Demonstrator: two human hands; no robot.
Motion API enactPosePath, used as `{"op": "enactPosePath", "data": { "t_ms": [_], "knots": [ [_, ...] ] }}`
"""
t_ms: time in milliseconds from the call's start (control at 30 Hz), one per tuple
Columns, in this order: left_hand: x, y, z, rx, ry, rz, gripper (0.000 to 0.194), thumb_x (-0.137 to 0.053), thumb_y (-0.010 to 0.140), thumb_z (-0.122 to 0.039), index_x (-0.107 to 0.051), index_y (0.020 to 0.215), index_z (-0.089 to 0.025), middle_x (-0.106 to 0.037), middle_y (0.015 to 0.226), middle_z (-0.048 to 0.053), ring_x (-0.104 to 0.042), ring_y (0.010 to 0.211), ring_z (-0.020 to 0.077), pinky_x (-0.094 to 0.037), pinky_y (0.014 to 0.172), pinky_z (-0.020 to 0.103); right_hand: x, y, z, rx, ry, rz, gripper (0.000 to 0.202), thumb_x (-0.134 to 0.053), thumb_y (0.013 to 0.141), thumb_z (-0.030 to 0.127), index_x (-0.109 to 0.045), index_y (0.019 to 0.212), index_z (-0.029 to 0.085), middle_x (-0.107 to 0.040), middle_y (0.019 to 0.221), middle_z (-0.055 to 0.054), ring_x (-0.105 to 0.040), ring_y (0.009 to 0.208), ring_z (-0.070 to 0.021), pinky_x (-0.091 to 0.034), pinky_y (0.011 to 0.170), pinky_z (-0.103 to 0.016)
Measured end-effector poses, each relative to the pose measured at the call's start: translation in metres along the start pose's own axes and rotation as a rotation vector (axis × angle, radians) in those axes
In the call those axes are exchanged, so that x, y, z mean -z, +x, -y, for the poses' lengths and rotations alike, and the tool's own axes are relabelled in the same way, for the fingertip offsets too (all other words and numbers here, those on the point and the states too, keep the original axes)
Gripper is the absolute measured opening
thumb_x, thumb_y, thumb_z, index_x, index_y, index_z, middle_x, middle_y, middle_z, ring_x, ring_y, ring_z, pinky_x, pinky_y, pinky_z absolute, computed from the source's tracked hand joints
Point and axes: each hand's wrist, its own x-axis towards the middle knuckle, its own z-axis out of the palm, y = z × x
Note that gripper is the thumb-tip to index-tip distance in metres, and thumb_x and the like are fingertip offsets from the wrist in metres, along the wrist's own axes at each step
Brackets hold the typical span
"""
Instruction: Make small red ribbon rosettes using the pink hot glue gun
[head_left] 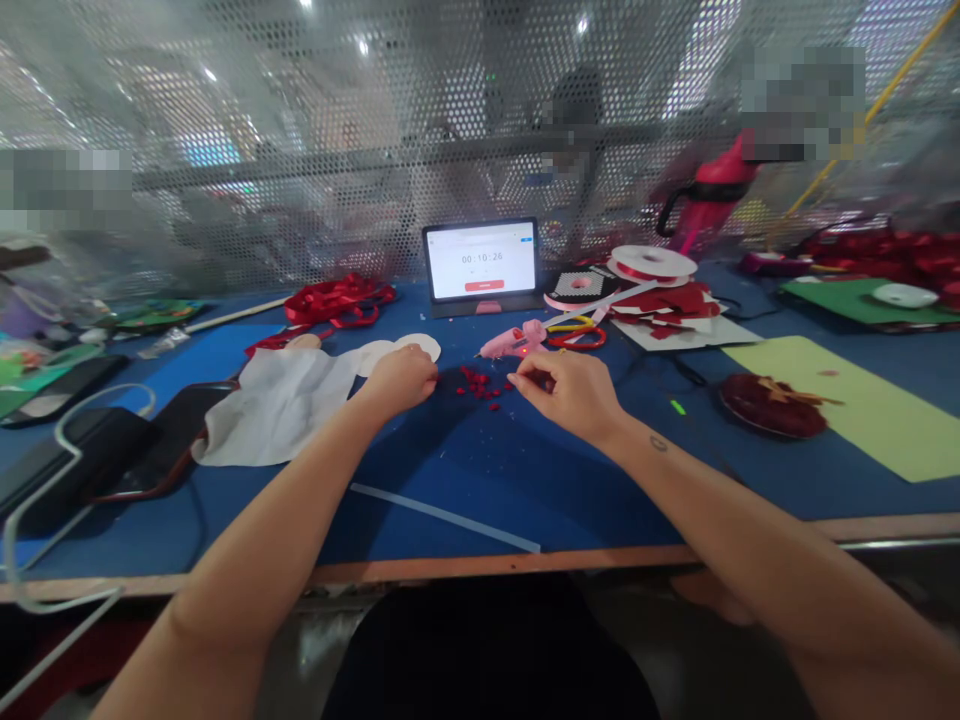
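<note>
My left hand [405,377] is closed beside white round discs [424,346], its fingers curled in; whatever they may hold is hidden. Across from it, my right hand [574,390] has thumb and forefinger drawn together in a pinch, and I cannot make out what is between them. Small dark red pieces [478,382] lie scattered on the blue table [480,455] between the two hands. Just behind them rests a pink glue gun [514,341], nozzle pointing left. A white cloth [274,410] spreads out left of my left hand.
A tablet [481,262] showing a timer stands at the back. Scissors [581,336], ribbon spools [651,264] and a dark red round piece [772,405] are on the right. A translucent stick [446,516] lies near the front edge. A phone [169,440] and red ribbon [337,300] are left.
</note>
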Motion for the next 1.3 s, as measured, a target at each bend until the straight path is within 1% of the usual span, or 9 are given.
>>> {"op": "enactPosePath", "data": {
  "t_ms": [133, 267, 367, 433, 700, 800, 967, 1133, 1300],
  "knots": [
    [0.002, -0.002, 0.003, 0.047, -0.092, -0.140, 0.018, -0.052, 0.071, -0.021, -0.070, 0.071, -0.020, -0.067, 0.078, 0.007, -0.058, 0.086, 0.0218, -0.042, 0.074, 0.028, 0.000, 0.000, 0.000, 0.000, 0.002, -0.001, 0.020, -0.052, 0.080, 0.035, -0.062, 0.069, 0.021, -0.059, 0.059, 0.002, -0.050, 0.054, -0.0093, -0.029, 0.051, -0.023],
    [0.004, -0.004, 0.007, 0.292, -0.587, -0.361, 0.019, -0.059, 0.069, -0.033, -0.070, 0.070, -0.017, -0.067, 0.070, 0.004, -0.056, 0.064, 0.0156, -0.041, 0.061, 0.025, 0.000, 0.000, 0.000, -0.018, 0.026, 0.029, 0.020, -0.053, 0.080, 0.035, -0.062, 0.070, 0.021, -0.061, 0.061, 0.002, -0.051, 0.054, -0.0092, -0.029, 0.051, -0.023],
    [0.006, -0.004, 0.005, 0.415, -1.030, -0.363, 0.026, -0.065, 0.064, -0.039, -0.069, 0.071, -0.014, -0.065, 0.064, 0.004, -0.052, 0.055, 0.0113, -0.039, 0.054, 0.022, 0.000, 0.000, 0.001, -0.035, 0.042, 0.049, 0.019, -0.053, 0.080, 0.034, -0.064, 0.071, 0.021, -0.063, 0.062, 0.002, -0.052, 0.054, -0.0093, -0.029, 0.051, -0.023],
    [0.009, -0.005, -0.001, 0.385, -1.111, -0.305, 0.027, -0.066, 0.062, -0.040, -0.068, 0.071, -0.014, -0.065, 0.064, 0.004, -0.053, 0.055, 0.0110, -0.039, 0.054, 0.022, 0.000, 0.001, 0.001, -0.044, 0.047, 0.068, 0.019, -0.053, 0.080, 0.034, -0.064, 0.072, 0.021, -0.064, 0.064, 0.002, -0.052, 0.054, -0.0094, -0.030, 0.051, -0.023],
    [0.016, -0.014, -0.041, -0.117, -0.367, -0.007, 0.015, -0.058, 0.067, -0.023, -0.072, 0.066, -0.020, -0.068, 0.064, 0.004, -0.058, 0.061, 0.0161, -0.039, 0.058, 0.026, 0.012, 0.007, -0.009, -0.068, -0.092, 0.014, 0.027, -0.052, 0.079, 0.041, -0.065, 0.065, 0.021, -0.062, 0.056, 0.002, -0.052, 0.051, -0.0103, -0.027, 0.048, -0.023],
    [0.016, -0.016, -0.047, -0.137, -0.317, 0.065, 0.016, -0.057, 0.068, -0.023, -0.073, 0.070, -0.022, -0.069, 0.066, 0.004, -0.059, 0.063, 0.0176, -0.040, 0.060, 0.027, 0.024, 0.012, -0.019, -0.102, -0.190, -0.054, 0.040, -0.052, 0.077, 0.048, -0.058, 0.049, 0.019, -0.054, 0.046, 0.001, -0.047, 0.046, -0.0097, -0.026, 0.048, -0.024],
    [0.015, -0.015, -0.038, -0.117, -0.458, 0.122, 0.019, -0.054, 0.071, -0.022, -0.073, 0.077, -0.022, -0.071, 0.075, 0.002, -0.062, 0.069, 0.0167, -0.042, 0.064, 0.025, 0.039, 0.018, -0.047, -0.220, -0.304, 0.121, 0.048, -0.054, 0.068, 0.063, -0.053, 0.045, 0.020, -0.052, 0.045, 0.001, -0.046, 0.047, -0.0125, -0.025, 0.046, -0.026],
    [0.007, -0.011, -0.025, -0.032, -0.390, 0.033, 0.017, -0.056, 0.070, -0.027, -0.071, 0.073, -0.020, -0.069, 0.067, 0.003, -0.060, 0.062, 0.0161, -0.039, 0.060, 0.024, 0.028, 0.019, -0.072, -0.218, -0.216, 0.104, 0.049, -0.060, 0.062, 0.065, -0.061, 0.079, 0.019, -0.065, 0.074, -0.006, -0.057, 0.065, -0.0191, -0.037, 0.053, -0.029],
    [0.007, -0.010, -0.024, -0.024, -0.441, 0.117, 0.018, -0.057, 0.070, -0.030, -0.069, 0.074, -0.017, -0.068, 0.068, 0.002, -0.058, 0.063, 0.0134, -0.037, 0.059, 0.021, -0.001, 0.019, -0.077, -0.100, 0.067, 0.297, 0.048, -0.055, 0.073, 0.054, -0.060, 0.100, 0.015, -0.066, 0.094, -0.010, -0.060, 0.082, -0.0213, -0.043, 0.068, -0.030]
  ]
}}
